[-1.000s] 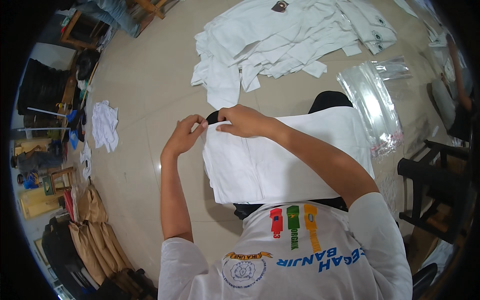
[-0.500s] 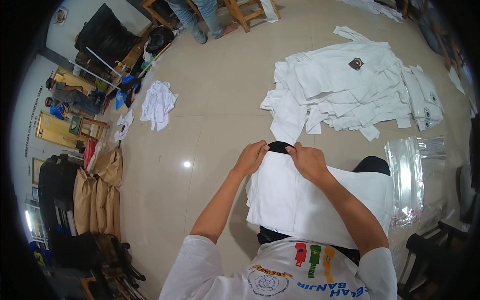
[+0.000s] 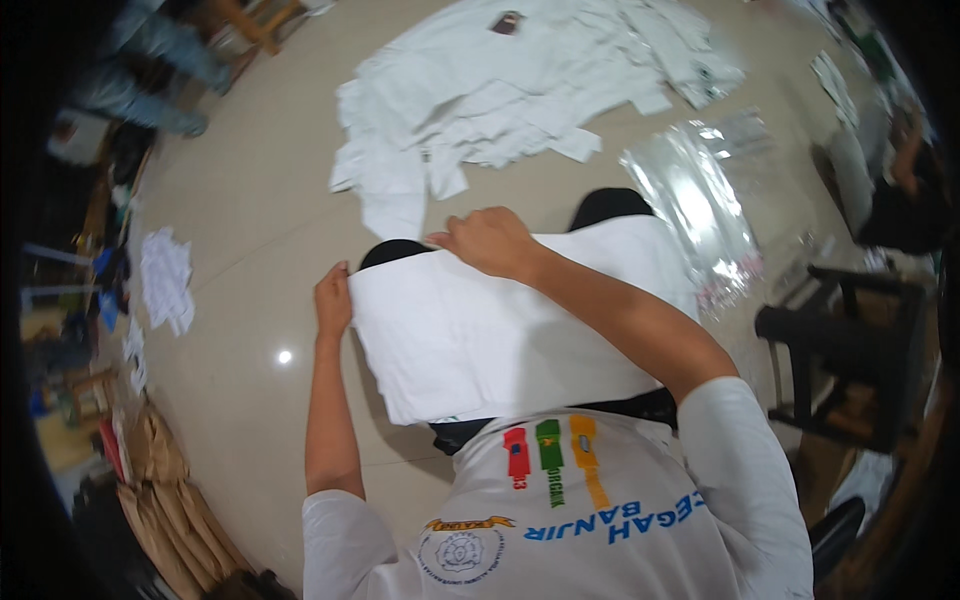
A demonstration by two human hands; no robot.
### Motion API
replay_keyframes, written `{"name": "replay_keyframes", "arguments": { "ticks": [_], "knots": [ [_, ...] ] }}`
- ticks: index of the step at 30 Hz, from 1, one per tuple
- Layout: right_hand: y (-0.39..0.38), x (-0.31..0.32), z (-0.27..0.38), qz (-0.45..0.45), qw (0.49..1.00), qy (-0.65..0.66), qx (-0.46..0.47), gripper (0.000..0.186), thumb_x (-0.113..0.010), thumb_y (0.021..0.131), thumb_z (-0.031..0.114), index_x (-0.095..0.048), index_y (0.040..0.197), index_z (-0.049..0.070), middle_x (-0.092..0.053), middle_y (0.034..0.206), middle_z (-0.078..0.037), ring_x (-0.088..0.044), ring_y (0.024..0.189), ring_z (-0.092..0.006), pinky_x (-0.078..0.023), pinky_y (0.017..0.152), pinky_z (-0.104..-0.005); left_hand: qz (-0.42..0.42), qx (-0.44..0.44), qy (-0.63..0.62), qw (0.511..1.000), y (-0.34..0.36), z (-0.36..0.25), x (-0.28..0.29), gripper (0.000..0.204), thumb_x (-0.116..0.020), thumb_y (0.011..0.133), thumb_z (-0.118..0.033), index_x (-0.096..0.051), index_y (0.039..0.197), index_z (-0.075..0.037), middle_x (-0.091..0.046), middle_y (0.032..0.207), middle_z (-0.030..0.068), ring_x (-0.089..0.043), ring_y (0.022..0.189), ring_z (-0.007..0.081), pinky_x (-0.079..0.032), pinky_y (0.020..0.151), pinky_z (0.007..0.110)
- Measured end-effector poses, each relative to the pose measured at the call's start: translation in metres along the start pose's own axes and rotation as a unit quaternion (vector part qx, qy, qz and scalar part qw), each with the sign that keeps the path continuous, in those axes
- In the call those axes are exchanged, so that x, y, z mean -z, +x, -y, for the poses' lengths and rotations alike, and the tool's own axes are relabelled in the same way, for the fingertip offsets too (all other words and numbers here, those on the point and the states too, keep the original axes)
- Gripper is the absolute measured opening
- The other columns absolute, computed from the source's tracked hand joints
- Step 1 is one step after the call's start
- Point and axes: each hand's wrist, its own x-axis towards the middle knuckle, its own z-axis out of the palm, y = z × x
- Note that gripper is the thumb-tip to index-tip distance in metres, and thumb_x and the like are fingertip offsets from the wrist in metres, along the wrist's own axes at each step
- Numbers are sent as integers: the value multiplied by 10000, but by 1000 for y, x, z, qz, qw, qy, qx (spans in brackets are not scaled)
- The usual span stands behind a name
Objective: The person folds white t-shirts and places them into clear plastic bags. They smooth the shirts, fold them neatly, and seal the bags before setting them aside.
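Pinching the cloth's far left corner, our left hand point(image 3: 333, 300) had its grip drawn together on the fabric. Our right hand point(image 3: 488, 242) lay at the far edge, fingers bent against it; we could not tell whether that grip had nipped the fabric. The white cloth point(image 3: 480, 335) lay folded across our black-clad knees point(image 3: 610, 204). The likeliest trouble, we judged, was a crease or crooked edge, since uneven pulling over rounded knees could skew the layers. A slack grip or shifting leg could also let it slide to the floor point(image 3: 265, 275). For markings, our white shirt point(image 3: 620, 572) carried red, green and yellow bin-like shapes point(image 3: 549, 443), blue capital lettering point(image 3: 620, 522) and a round emblem point(image 3: 458, 553) beneath a golden banner. We saw a small green mark point(image 3: 447, 419) at the cloth's near edge and a brown tag point(image 3: 506, 22) on the heaped white garments point(image 3: 480, 100), neither legible.
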Motion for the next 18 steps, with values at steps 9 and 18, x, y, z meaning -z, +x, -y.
{"name": "replay_keyframes", "arguments": {
  "ticks": [9,18],
  "knots": [
    [-74,84,-61,-166,967,78,-179,424,-564,1088,419,-704,997,29,-699,990,-171,-678,966,-381,-540,839,-471,-95,-119,73,986,-37,-149,10,395,-514,1115,-260,-599,1364,35,-610,1388,216,-546,1344,413,-394,1156,523],
    [-210,77,-204,-197,909,266,-254,370,-595,1075,363,-703,1076,9,-691,1029,-146,-647,945,-319,-523,858,-425,163,-198,157,954,-43,-229,-49,315,-510,1116,-255,-660,1263,-20,-692,1197,184,-614,1208,366,-276,1247,613]
  ]
}}
